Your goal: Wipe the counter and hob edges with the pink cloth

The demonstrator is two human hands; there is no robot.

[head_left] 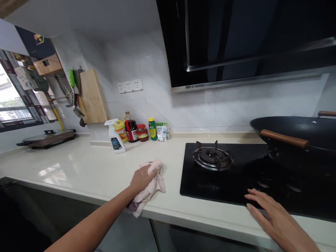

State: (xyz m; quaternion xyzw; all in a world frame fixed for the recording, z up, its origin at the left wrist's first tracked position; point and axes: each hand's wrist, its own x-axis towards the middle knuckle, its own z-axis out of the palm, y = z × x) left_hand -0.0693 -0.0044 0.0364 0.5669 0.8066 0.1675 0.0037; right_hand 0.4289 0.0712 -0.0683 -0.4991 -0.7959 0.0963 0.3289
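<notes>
My left hand [143, 177] is closed on a pale pink cloth [154, 183], pressing it on the white countertop [99, 171]. One end of the cloth droops over the counter's front edge. To the right, my right hand [270, 213] holds nothing, with its fingers stretched out over the front edge of the black gas stove [225, 189]. Behind the cloth stands a white spray bottle [115, 138], beside several condiment containers, among them a red-lidded jar [142, 133] and a green bottle with a yellow cap [152, 129].
A large wok [296, 126] with a wooden handle sits on the stove's right burner, and the left burner [212, 156] is bare. The range hood [236, 42] hangs above. At the far left is a lidded electric pan [48, 137]; a cutting board [91, 96] hangs on the wall.
</notes>
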